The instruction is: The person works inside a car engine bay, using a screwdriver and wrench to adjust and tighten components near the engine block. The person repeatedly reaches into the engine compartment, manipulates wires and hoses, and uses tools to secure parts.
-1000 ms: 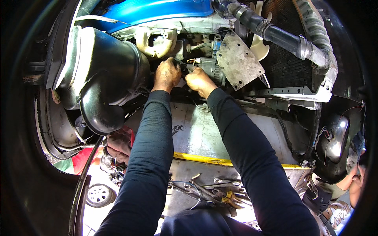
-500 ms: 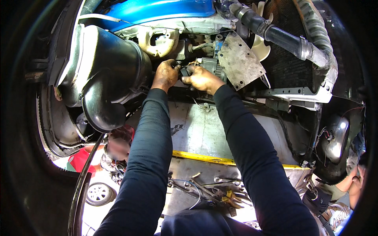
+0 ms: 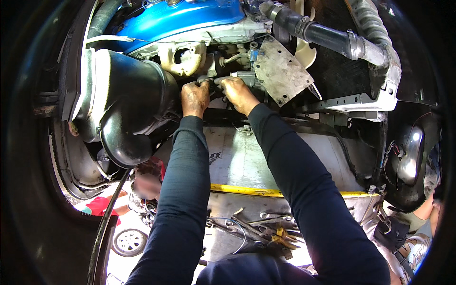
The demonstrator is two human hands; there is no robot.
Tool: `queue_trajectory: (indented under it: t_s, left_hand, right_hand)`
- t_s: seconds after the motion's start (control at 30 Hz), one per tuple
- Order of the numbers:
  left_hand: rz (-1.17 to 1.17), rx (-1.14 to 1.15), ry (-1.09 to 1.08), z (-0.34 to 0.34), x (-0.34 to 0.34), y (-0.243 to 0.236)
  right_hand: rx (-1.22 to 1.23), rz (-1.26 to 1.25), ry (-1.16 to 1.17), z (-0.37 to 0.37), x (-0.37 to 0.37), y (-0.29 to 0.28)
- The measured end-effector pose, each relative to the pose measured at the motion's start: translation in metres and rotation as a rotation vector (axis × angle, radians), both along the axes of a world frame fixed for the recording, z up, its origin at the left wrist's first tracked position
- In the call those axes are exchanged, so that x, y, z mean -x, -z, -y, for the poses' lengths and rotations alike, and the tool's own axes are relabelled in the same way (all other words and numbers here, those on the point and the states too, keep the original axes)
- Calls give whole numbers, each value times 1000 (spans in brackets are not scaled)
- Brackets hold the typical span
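Note:
My left hand [image 3: 195, 99] and my right hand [image 3: 237, 93] are close together in the engine bay, fingers bent and pinched around small dark parts that I cannot make out, their tips partly hidden. Directly above them sits a cream cast manifold [image 3: 181, 58]. A grey cylindrical housing [image 3: 245, 77] lies just beyond my right fingers, beside a grey metal plate [image 3: 281, 71] with holes. A large black rounded housing [image 3: 124, 102] stands to the left of my left hand, and the blue engine cover [image 3: 175, 21] is farther back.
A hose pipe [image 3: 327, 38], a fan [image 3: 306, 55] and a bracket [image 3: 356, 101] are at right. Below lie a yellow-edged pale panel [image 3: 237, 161], wrenches [image 3: 251, 228] and a wheel [image 3: 128, 242]. Other people show at lower left [image 3: 99, 204] and lower right [image 3: 427, 218].
My right hand has moved slightly farther into the engine bay. The small dark piece seen between my hands half a second ago is now mostly hidden. The whole view has shifted slightly.

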State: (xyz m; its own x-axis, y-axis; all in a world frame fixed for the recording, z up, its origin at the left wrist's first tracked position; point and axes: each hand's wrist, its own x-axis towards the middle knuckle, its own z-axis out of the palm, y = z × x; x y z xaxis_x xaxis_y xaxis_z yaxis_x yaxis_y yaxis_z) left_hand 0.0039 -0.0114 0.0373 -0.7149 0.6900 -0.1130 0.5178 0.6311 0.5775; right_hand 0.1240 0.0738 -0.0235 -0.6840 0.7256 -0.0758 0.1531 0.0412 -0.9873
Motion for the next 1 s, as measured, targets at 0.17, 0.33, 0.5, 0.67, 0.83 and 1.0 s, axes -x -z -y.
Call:
queue_trajectory:
  t_s: [0.17, 0.33, 0.5, 0.67, 0.83, 1.0]
  left_hand:
    - [-66, 32, 68, -4, 9, 21]
    - [-190, 188, 352, 5, 17, 1]
    - [138, 55, 154, 8, 4, -20]
    - [191, -37, 167, 10, 1, -19]
    - [-124, 45, 127, 1, 7, 10]
    - [-183, 107, 216, 1, 12, 19]
  right_hand:
    - [338, 449, -24, 15, 7, -18]
    - [316, 387, -94, 17, -1, -36]
    - [230, 283, -283, -6, -21, -48]
    - [442, -110, -13, -17, -16, -10]
    - [79, -55, -203, -12, -3, 39]
    - [195, 235, -207, 8, -1, 24]
